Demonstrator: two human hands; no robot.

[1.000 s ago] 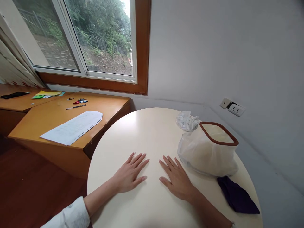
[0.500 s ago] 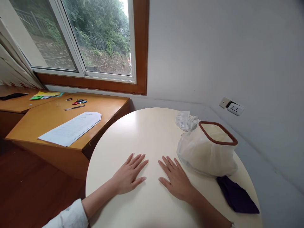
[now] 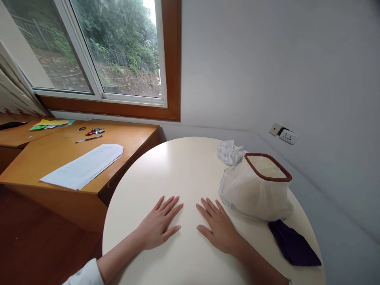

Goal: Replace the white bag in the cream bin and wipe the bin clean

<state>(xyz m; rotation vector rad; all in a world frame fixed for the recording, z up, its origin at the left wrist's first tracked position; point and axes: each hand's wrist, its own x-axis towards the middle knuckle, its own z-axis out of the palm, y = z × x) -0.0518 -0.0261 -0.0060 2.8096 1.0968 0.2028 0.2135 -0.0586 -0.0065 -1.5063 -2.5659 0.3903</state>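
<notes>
My left hand (image 3: 160, 222) lies flat on the round cream table (image 3: 175, 170), palm down with its fingers spread. Opposite it, my right hand (image 3: 218, 227) rests the same way, a gap of bare tabletop between the two thumbs. Neither holds anything. Just beyond the right hand stands a bin with a brown rim (image 3: 289, 178), a whitish plastic bag (image 3: 252, 198) around its body. A folded dark purple cloth (image 3: 293, 243) lies right of my right forearm. Behind the bin sits a crumpled clear plastic bag (image 3: 230, 153).
A wooden desk (image 3: 133, 136) to the left carries papers (image 3: 84, 166), a pen (image 3: 89, 139), a bunch of keys (image 3: 94, 132) and coloured sheets (image 3: 52, 124). A wall socket (image 3: 288, 136) is on the right, a window (image 3: 118, 55) at the back left.
The view has shifted slightly, so the scene sits a little further left and the window a bit lower. Both hands stay flat in the same places on the table.
</notes>
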